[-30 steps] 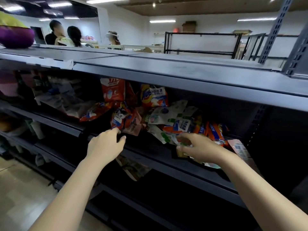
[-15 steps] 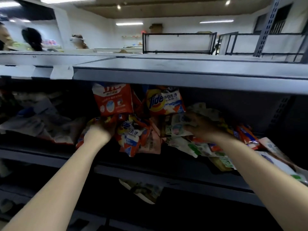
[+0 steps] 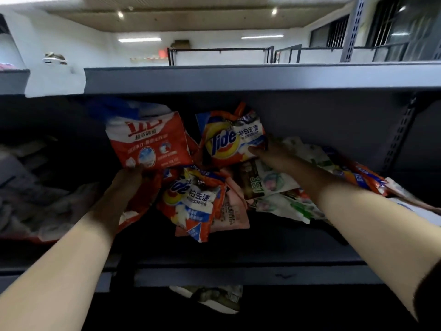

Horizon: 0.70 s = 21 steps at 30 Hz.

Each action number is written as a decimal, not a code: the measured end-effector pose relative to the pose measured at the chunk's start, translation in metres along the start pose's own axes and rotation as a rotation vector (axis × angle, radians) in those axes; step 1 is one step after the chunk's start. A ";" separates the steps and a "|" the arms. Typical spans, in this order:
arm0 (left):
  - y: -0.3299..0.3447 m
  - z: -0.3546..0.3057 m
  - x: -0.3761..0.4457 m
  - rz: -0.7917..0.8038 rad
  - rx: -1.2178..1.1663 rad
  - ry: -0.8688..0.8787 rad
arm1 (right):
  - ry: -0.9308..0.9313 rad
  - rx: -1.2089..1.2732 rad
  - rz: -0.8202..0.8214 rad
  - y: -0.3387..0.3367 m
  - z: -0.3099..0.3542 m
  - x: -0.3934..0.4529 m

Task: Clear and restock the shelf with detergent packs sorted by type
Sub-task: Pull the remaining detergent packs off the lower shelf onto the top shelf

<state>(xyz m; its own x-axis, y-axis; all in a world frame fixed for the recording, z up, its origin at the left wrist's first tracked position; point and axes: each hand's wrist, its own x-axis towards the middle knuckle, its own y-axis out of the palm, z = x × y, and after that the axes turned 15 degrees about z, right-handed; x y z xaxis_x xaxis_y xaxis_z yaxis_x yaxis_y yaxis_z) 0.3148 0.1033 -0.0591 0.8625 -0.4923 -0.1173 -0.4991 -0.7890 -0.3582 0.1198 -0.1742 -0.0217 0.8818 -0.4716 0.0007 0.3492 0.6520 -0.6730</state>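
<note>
shelf [image 3: 238, 274] back: Liby pack [image 3: 150, 142] left of upright Tide pack [image 3: 229, 139] | before them, mid-shelf: second Tide pack [image 3: 191, 201] lying flat | right of it: 3合1 pack [image 3: 265, 182] | shelf below, under front edge: one more pack [image 3: 212, 296]

I saw a matt grey painted metal shelf [image 3: 238, 275]; the detergent packs [image 3: 191, 199] were glossy, crinkled plastic film, their printed faces catching light.
</note>
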 end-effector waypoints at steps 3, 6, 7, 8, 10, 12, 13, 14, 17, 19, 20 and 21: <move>-0.005 0.001 0.013 0.035 -0.179 0.054 | 0.012 0.114 -0.023 0.000 -0.023 0.037; -0.006 0.003 0.019 0.018 -0.285 0.065 | 0.042 0.204 -0.091 0.004 -0.012 0.032; -0.007 0.005 0.021 0.007 -0.318 0.064 | 0.047 0.227 -0.099 0.008 -0.002 0.022; -0.009 0.006 0.019 0.011 -0.346 0.064 | 0.069 0.254 -0.088 0.011 0.002 0.021; -0.015 0.004 0.018 0.058 -0.386 0.082 | 0.072 0.296 -0.050 0.017 0.001 0.023; -0.020 0.001 0.020 0.089 -0.400 0.093 | 0.032 0.238 -0.124 0.019 -0.002 0.027; -0.020 -0.003 0.019 0.073 -0.394 0.101 | 0.005 0.218 -0.153 0.019 -0.001 0.025; -0.021 -0.007 0.017 0.054 -0.396 0.116 | -0.010 0.204 -0.178 0.017 0.000 0.026; -0.017 -0.015 0.014 0.016 -0.467 0.197 | -0.042 0.295 -0.281 0.014 0.011 0.026; -0.016 -0.023 0.011 -0.107 -0.424 0.256 | -0.061 0.468 -0.383 0.014 0.021 0.022; -0.015 -0.031 0.007 -0.189 -0.380 0.250 | -0.055 0.565 -0.415 0.013 0.021 0.020; -0.014 -0.038 0.004 -0.259 -0.373 0.259 | -0.060 0.669 -0.439 0.008 0.020 0.018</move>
<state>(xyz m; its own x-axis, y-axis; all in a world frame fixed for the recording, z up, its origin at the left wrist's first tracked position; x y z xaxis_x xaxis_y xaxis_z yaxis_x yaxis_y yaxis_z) 0.3220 0.0978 -0.0193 0.9362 -0.3013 0.1809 -0.3089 -0.9510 0.0147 0.1450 -0.1652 -0.0123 0.6286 -0.7474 0.2150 0.7675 0.6408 -0.0163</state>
